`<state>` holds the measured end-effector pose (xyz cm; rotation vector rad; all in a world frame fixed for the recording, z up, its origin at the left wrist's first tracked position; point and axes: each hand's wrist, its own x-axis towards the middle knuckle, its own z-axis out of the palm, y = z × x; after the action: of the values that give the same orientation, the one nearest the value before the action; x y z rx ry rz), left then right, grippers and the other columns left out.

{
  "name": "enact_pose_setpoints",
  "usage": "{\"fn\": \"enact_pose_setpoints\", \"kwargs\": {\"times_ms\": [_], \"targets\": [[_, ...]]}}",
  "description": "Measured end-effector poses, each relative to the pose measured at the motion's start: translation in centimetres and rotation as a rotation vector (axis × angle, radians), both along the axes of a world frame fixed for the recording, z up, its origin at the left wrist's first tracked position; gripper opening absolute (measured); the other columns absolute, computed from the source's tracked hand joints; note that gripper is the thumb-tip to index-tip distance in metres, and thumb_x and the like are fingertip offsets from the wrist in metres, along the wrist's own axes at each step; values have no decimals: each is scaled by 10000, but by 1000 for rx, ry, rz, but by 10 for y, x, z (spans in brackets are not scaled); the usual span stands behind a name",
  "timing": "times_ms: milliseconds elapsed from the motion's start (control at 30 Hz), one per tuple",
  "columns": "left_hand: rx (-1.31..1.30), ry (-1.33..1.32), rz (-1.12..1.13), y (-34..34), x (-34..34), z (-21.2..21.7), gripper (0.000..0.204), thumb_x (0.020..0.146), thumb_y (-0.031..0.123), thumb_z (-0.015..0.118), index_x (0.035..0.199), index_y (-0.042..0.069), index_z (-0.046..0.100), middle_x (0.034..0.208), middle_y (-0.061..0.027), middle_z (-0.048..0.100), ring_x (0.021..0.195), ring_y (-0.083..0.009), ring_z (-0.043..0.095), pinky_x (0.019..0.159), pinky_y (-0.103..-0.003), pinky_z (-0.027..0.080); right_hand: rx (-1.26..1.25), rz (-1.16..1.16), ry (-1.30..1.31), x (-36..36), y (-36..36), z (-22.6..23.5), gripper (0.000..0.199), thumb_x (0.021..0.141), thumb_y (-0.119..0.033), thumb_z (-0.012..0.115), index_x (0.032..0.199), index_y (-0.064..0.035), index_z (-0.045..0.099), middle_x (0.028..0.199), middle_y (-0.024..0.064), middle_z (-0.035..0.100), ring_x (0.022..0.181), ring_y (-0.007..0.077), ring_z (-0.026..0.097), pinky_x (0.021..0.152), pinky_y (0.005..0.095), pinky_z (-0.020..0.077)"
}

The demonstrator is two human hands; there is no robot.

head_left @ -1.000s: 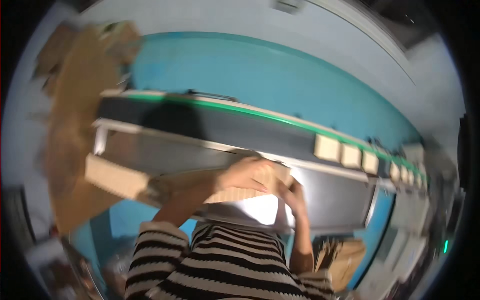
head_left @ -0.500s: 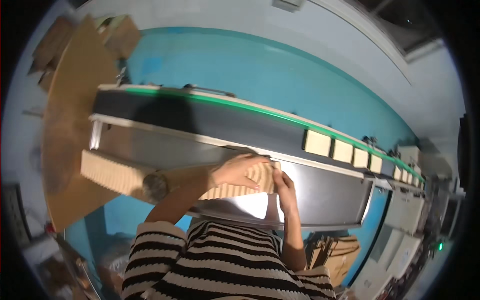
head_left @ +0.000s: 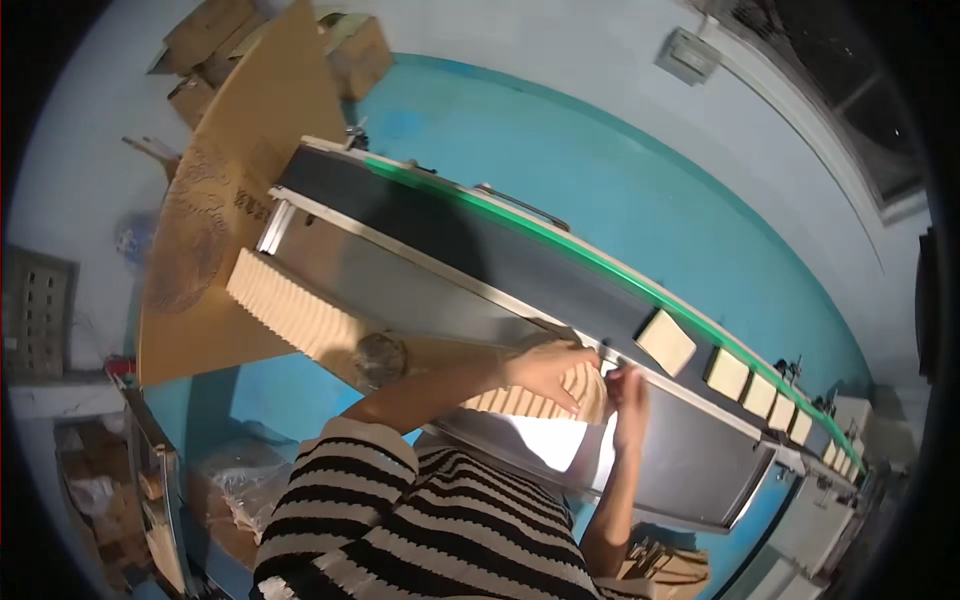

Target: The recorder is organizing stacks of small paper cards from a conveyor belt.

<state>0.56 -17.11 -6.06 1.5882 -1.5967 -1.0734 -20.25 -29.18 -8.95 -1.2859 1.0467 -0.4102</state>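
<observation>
Tan cardboard pieces stand packed edge to edge in a long row [head_left: 330, 335] along the steel ledge [head_left: 420, 290], running from ten o'clock down to centre. Our left hand [head_left: 548, 368] lies over the row's near end, fingers curled down onto the last pieces. Our right hand [head_left: 628, 395] presses flat against that end, fingers together. Up at two to three o'clock, tan blocks [head_left: 665, 342] ride the dark conveyor belt [head_left: 520, 270].
</observation>
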Motion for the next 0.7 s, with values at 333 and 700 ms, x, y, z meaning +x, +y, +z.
{"fn": "enact_pose_setpoints", "kwargs": {"times_ms": [333,700], "targets": [[30,-24,-22,13,12,-18,976,661,366,868,1459,77,387,1300,-212,581,1209,-400,548,1036,-453,428,143,96,25,8,43,11,608,954,-469,646,1278,44,608,1096,124,675,977,179,607,878,302,477],[45,-61,93,22,33,-14,742,698,364,863,1290,77,521,1274,-177,595,1192,-345,576,984,-419,467,331,118,73,20,37,-18,483,961,-394,667,1159,46,667,979,58,683,878,117,602,777,262,483]]}}
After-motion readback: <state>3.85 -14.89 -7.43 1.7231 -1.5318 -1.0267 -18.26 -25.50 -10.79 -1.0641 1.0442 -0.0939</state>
